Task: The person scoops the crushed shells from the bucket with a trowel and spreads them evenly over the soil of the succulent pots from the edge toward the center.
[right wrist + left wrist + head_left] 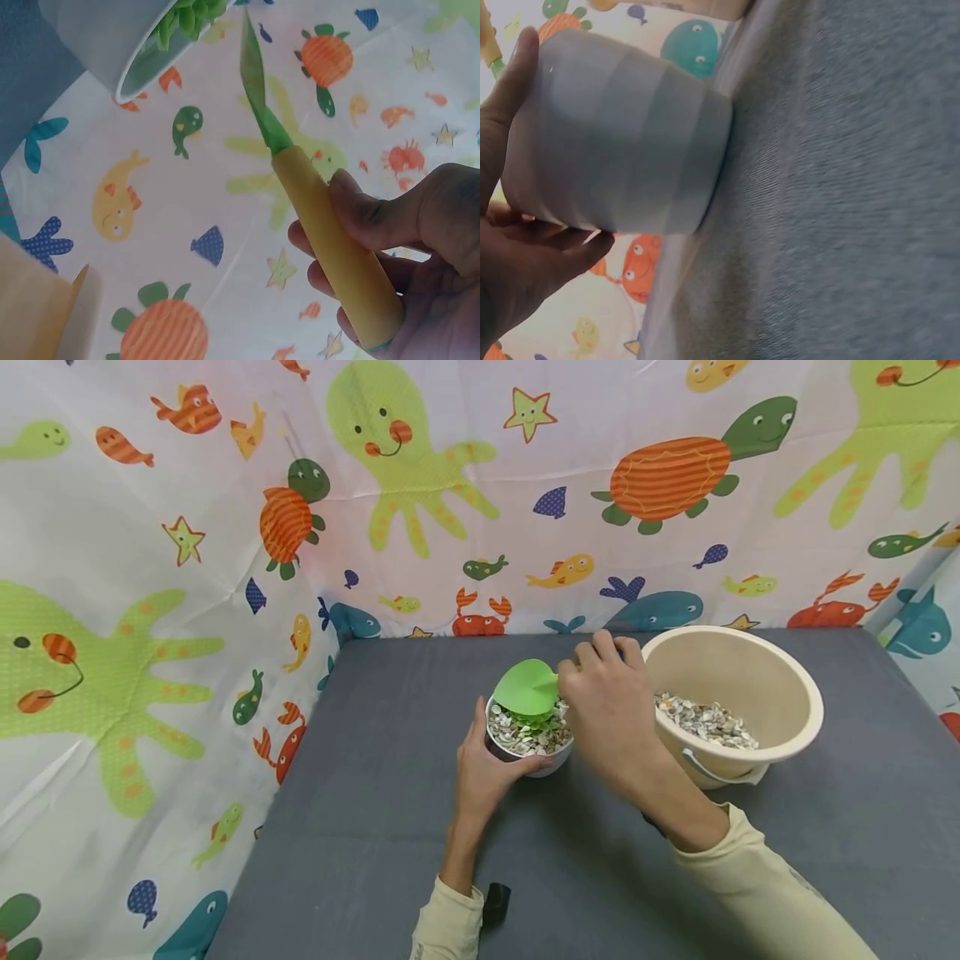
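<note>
A pale plant pot (pixel 557 763) stands on the grey cloth, filled with small shell-like chips around a green plant (pixel 191 19). My left hand (pixel 486 775) grips its near left side, thumb along the front; the left wrist view shows fingers round the ribbed wall. With my right hand (pixel 609 710) I hold a toy-like trowel by its yellow handle (pixel 334 247). Its green blade (pixel 525 687) is over the pot and covers part of the plant from above. Seen from the right wrist, the blade is beside the rim, apart from the leaves.
A cream bucket (pixel 807 714) with more chips (pixel 708 722) in its bottom stands right of the pot, behind my right forearm. Its handle hangs down in front. A curtain (pixel 450 585) with sea animals encloses the back and left of the grey cloth (pixel 360 793).
</note>
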Demonstrator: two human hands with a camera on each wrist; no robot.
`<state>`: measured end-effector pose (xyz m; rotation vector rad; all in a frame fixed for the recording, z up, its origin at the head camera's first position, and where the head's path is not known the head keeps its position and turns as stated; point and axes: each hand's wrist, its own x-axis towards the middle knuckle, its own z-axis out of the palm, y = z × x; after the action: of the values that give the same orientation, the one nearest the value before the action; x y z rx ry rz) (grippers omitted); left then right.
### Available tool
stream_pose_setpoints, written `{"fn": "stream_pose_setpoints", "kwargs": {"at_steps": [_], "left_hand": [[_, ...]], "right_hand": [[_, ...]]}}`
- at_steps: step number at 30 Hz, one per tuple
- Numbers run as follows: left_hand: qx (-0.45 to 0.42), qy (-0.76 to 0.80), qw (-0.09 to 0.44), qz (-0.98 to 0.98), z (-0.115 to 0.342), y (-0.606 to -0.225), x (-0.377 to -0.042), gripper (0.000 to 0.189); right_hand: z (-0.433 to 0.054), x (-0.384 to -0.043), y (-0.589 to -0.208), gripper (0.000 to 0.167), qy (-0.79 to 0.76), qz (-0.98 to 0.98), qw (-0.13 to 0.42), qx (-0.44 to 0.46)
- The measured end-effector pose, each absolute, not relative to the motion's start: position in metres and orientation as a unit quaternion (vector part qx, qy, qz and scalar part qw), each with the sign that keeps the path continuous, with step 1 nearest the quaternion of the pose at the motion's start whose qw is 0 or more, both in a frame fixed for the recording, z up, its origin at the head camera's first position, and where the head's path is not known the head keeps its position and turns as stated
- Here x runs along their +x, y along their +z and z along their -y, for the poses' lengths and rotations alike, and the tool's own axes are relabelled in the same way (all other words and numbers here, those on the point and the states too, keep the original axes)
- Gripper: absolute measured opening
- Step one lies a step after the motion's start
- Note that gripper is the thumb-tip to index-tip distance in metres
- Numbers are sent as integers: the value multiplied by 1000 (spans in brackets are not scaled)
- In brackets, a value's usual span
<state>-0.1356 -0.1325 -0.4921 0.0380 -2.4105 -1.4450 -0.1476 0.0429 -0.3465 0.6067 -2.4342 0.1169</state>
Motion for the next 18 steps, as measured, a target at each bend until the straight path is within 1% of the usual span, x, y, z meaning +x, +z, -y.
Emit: {"fn": "stream_pose_setpoints", "kwargs": {"at_steps": [4, 8, 12, 18], "left_hand": [[14, -482, 213, 850, 127, -495, -131, 131], [33, -452, 245, 857, 120, -497, -126, 139], [55, -426, 258, 865, 113, -497, -123, 150], [58, -400, 259, 877, 107, -499, -121, 157]], "right_hand": [[-58, -147, -344, 16, 119, 916, 319, 213], [-78, -146, -339, 12, 178, 902, 345, 187], [-101, -142, -333, 10, 199, 899, 356, 158], [-145, -135, -330, 14, 217, 893, 377, 115]]}}
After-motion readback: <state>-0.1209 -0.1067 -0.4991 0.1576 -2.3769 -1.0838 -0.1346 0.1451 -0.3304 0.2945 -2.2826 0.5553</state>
